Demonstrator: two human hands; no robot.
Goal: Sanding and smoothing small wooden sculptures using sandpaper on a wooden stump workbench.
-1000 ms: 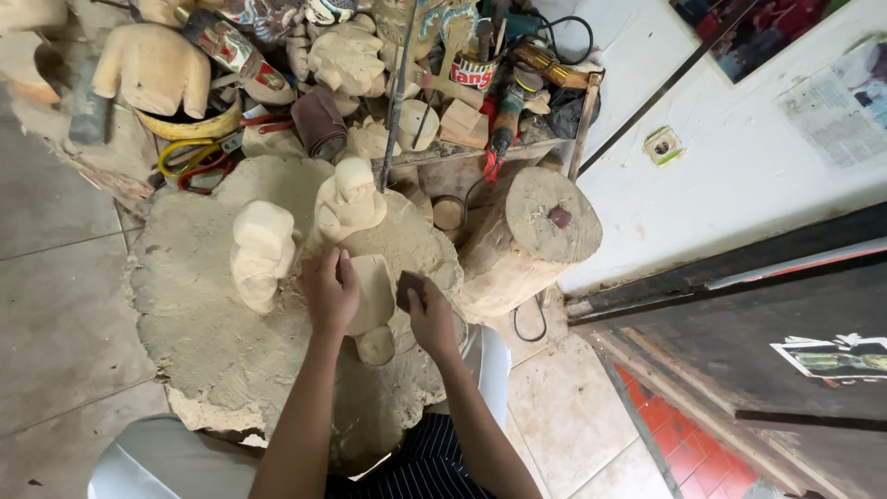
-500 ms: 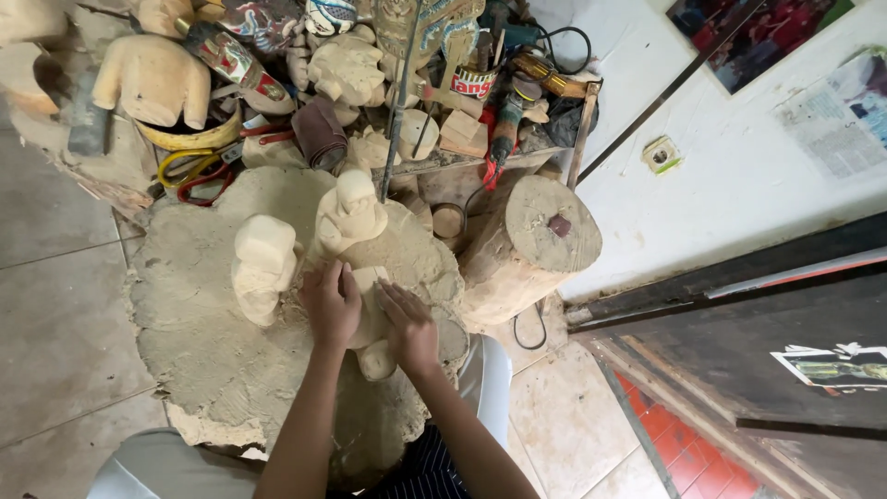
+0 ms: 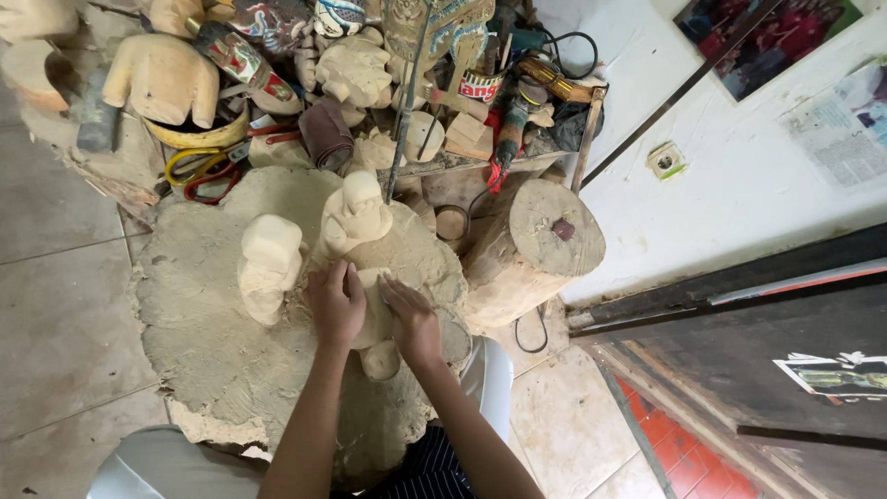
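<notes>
A pale carved wooden figure (image 3: 378, 314) lies on a sawdust-covered mat (image 3: 199, 342) in front of me. My left hand (image 3: 336, 303) rests on its left side with fingers curled over it. My right hand (image 3: 411, 319) presses on its right side. The rounded end of the figure (image 3: 381, 360) sticks out below my hands. Two other pale carved figures stand just beyond: one blocky figure (image 3: 268, 265) to the left and one with arms (image 3: 355, 212) right above my hands.
A wooden log stump (image 3: 536, 249) stands to the right. Behind lies a cluttered pile of carved pieces (image 3: 162, 79), painted puppets (image 3: 245, 55), scissors (image 3: 205, 171), a power tool (image 3: 510, 134) and cables. A white wall (image 3: 739, 185) and dark door frame are at right.
Both hands have slid a little toward me along the figure, and my right hand has closed in from the right onto its side.
</notes>
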